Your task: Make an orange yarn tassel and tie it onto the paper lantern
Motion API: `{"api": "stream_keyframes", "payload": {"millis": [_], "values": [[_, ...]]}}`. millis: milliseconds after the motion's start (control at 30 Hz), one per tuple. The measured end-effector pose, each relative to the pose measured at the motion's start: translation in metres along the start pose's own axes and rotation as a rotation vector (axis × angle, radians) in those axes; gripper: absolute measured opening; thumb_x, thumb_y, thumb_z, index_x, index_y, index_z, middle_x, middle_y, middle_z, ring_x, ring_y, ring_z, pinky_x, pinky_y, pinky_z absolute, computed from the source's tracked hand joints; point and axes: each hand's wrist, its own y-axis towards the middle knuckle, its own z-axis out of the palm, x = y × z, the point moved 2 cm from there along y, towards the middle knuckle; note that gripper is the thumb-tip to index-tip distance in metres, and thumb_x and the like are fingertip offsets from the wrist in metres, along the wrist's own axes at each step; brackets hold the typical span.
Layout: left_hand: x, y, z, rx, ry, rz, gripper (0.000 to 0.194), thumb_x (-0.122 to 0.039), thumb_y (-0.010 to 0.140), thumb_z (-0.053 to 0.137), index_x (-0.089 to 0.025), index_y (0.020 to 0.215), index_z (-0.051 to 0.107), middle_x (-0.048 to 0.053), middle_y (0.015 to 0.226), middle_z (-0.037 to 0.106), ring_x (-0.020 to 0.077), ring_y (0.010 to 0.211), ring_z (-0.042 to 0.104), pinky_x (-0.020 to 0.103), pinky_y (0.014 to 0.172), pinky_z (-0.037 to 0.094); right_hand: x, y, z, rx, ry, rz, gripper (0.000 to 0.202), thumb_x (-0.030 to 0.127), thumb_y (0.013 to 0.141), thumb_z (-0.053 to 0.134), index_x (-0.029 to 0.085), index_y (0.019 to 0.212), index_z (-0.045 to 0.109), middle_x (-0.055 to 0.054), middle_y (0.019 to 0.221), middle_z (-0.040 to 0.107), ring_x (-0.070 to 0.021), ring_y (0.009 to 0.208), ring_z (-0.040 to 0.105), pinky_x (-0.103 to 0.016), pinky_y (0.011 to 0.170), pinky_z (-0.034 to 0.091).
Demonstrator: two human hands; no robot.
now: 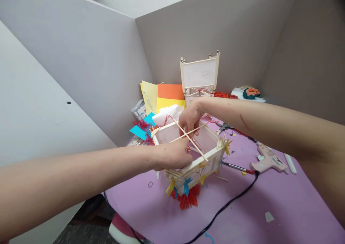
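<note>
A lantern-like frame of wooden sticks with white panels stands on the table, trimmed with yellow and blue paper pieces and a red yarn tassel. Two thin sticks cross over its open top. My right hand reaches down into the frame from the far side, fingers curled near the crossing. From the near left, my left hand reaches over the rim with bent fingers, beside a bit of red thread. What the fingertips of either hand hold is hidden or too small to make out.
A similar stick frame stands behind. Coloured paper sheets lean at the back left. On the right of the purple table lie pliers, a pink glue gun and a pen-like tool. A black cable loops across the front.
</note>
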Motion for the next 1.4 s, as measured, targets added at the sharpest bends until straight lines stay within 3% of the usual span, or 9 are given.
{"api": "stream_keyframes", "payload": {"millis": [100, 200, 300, 533, 800, 933, 1067, 1200, 1400], "values": [[-0.002, -0.001, -0.001, 0.011, 0.09, -0.082, 0.084, -0.023, 0.059, 0.06, -0.029, 0.141, 0.041, 0.003, 0.083, 0.067, 0.0216, 0.071, 0.06, 0.026, 0.057, 0.042, -0.001, -0.001, 0.0, -0.088, 0.019, -0.024, 0.013, -0.002, 0.055, 0.071, 0.008, 0.062, 0.065, 0.005, 0.054, 0.061, -0.0062, 0.054, 0.054, -0.02, 0.058, 0.041], [-0.007, -0.005, -0.006, 0.054, 0.11, -0.14, 0.085, -0.025, 0.061, 0.062, -0.031, 0.143, 0.04, 0.001, 0.07, 0.064, 0.0212, 0.064, 0.058, 0.027, 0.055, 0.041, -0.001, -0.003, 0.004, 0.059, -0.096, 0.009, 0.011, 0.001, 0.058, 0.071, 0.007, 0.066, 0.068, 0.003, 0.056, 0.064, -0.0067, 0.054, 0.055, -0.02, 0.057, 0.04], [-0.009, -0.006, -0.01, 0.063, 0.179, -0.172, 0.069, -0.028, 0.064, 0.062, -0.029, 0.132, 0.055, 0.003, 0.072, 0.067, 0.0214, 0.059, 0.057, 0.028, 0.052, 0.04, 0.003, -0.009, 0.005, 0.165, -0.327, -0.067, 0.011, 0.004, 0.062, 0.07, 0.01, 0.071, 0.072, 0.003, 0.059, 0.066, -0.0066, 0.055, 0.053, -0.02, 0.056, 0.038], [0.0, 0.001, -0.01, -0.061, 0.034, 0.013, 0.033, -0.019, 0.071, 0.055, -0.022, 0.099, 0.072, 0.003, 0.086, 0.072, 0.0181, 0.082, 0.066, 0.026, 0.07, 0.05, 0.015, -0.043, -0.005, -0.066, -0.469, -0.255, 0.008, 0.015, 0.067, 0.073, 0.02, 0.073, 0.074, 0.001, 0.069, 0.068, -0.0114, 0.062, 0.056, -0.026, 0.059, 0.04], [0.003, -0.004, -0.01, -0.199, 0.016, 0.048, 0.031, -0.015, 0.076, 0.044, -0.017, 0.097, 0.068, 0.003, 0.079, 0.071, 0.0124, 0.059, 0.061, 0.023, 0.057, 0.048, 0.006, -0.056, 0.006, -0.272, -0.444, -0.33, 0.012, 0.019, 0.071, 0.064, 0.024, 0.079, 0.073, 0.0, 0.075, 0.07, -0.0149, 0.07, 0.06, -0.028, 0.06, 0.041], [0.007, -0.004, -0.012, -0.299, 0.098, 0.151, 0.029, -0.02, 0.079, 0.047, -0.02, 0.098, 0.069, 0.003, 0.096, 0.072, 0.0138, 0.067, 0.062, 0.025, 0.062, 0.047, 0.003, -0.06, 0.021, -0.324, -0.329, -0.371, 0.01, 0.018, 0.073, 0.064, 0.02, 0.081, 0.07, -0.002, 0.081, 0.071, -0.0152, 0.074, 0.063, -0.026, 0.064, 0.044], [0.01, -0.001, -0.015, -0.399, 0.121, 0.183, 0.023, -0.024, 0.078, 0.054, -0.019, 0.099, 0.064, 0.005, 0.093, 0.072, 0.0164, 0.076, 0.063, 0.026, 0.063, 0.046, -0.003, -0.065, 0.029, -0.376, -0.252, -0.402, 0.016, 0.023, 0.076, 0.064, 0.018, 0.091, 0.067, -0.003, 0.085, 0.072, -0.0161, 0.076, 0.064, -0.026, 0.063, 0.045], [0.01, 0.002, -0.019, -0.347, -0.022, 0.121, 0.032, -0.019, 0.076, 0.057, -0.017, 0.107, 0.052, 0.006, 0.088, 0.072, 0.0131, 0.062, 0.061, 0.023, 0.053, 0.044, -0.008, -0.069, 0.035, -0.447, -0.265, -0.405, 0.016, 0.023, 0.077, 0.062, 0.018, 0.092, 0.065, -0.003, 0.084, 0.071, -0.0161, 0.075, 0.064, -0.026, 0.063, 0.045], [-0.003, 0.002, -0.023, -0.259, -0.145, 0.005, 0.018, -0.015, 0.074, 0.059, -0.017, 0.092, 0.056, 0.006, 0.086, 0.071, 0.0125, 0.069, 0.062, 0.022, 0.059, 0.046, -0.008, -0.078, 0.048, -0.555, -0.333, -0.447, 0.008, 0.021, 0.079, 0.059, 0.019, 0.085, 0.064, -0.003, 0.084, 0.069, -0.0152, 0.076, 0.062, -0.026, 0.066, 0.044]]}}
